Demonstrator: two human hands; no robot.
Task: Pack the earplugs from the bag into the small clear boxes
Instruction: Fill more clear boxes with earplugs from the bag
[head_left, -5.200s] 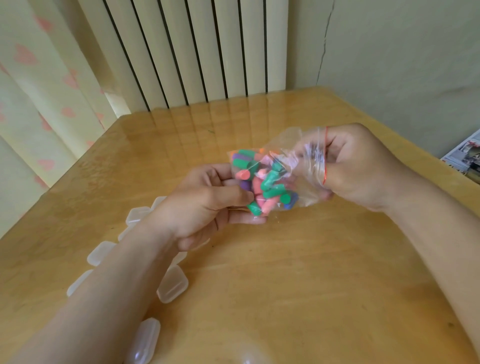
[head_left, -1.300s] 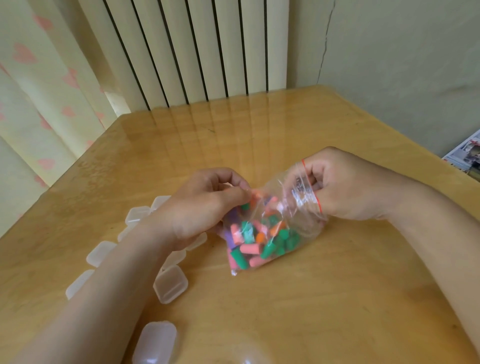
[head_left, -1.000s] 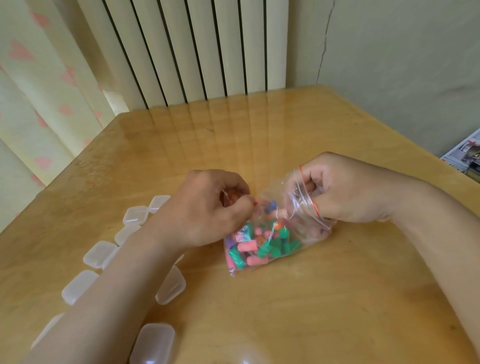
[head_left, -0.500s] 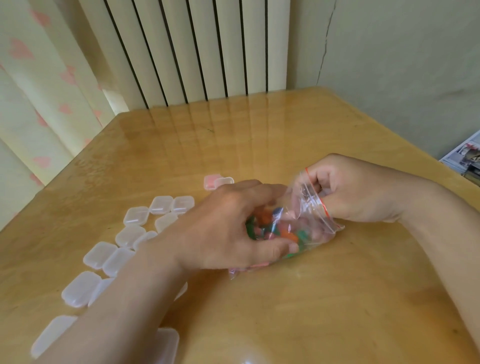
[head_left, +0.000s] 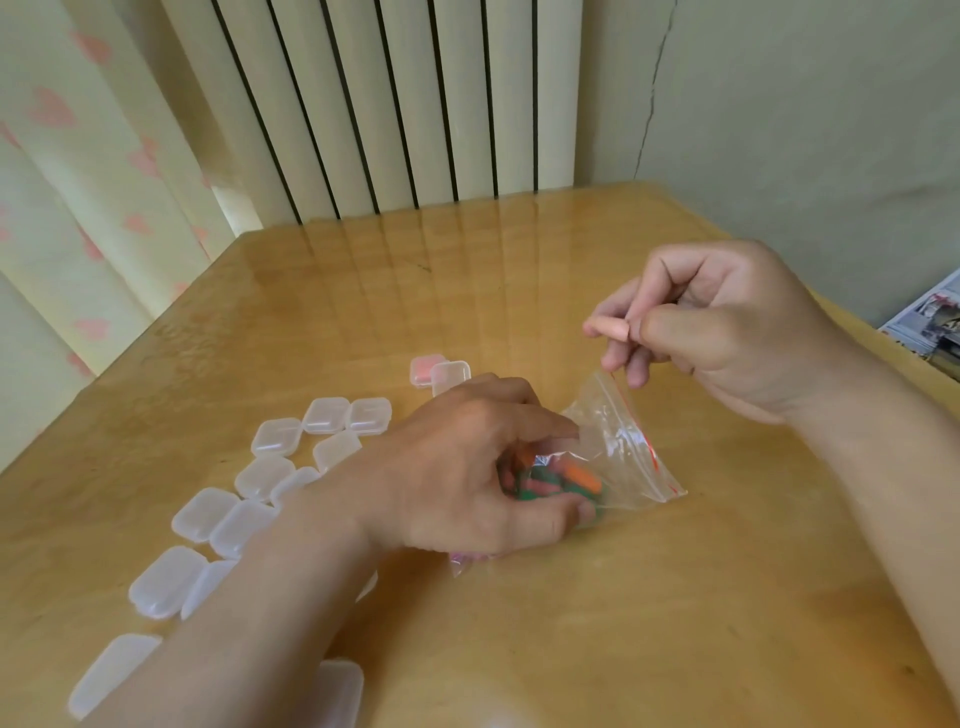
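The right hand's (head_left: 727, 332) thumb and first fingers (head_left: 670, 328) pinch one pink earplug (head_left: 607, 330). It is up in the air, just above the open mouth of the bag (head_left: 626, 441). The lower fingers of that hand hang right by the top corner of the bag. I cannot tell if they touch it.

The left hand (head_left: 457, 483) is wrapped round the bag. Its fingers are curled on the top side and its thumb on the near side, and they hold the bag down on the surface (head_left: 623, 623). The rest of the earplugs (head_left: 571, 475), green, orange and pink, are inside the bag, partly hidden by this hand.

To the left lie many small clear boxes (head_left: 322, 415), all looking shut. A bit farther away is one box with something pink in it (head_left: 426, 368), with another clear box touching it.

So the step looks like taking one earplug out of the bag. Most of the packing is not done yet.

Next, I think the earplug has to go over to a box. A lid has to be open first, and the left hand may need to let go of the bag to help.
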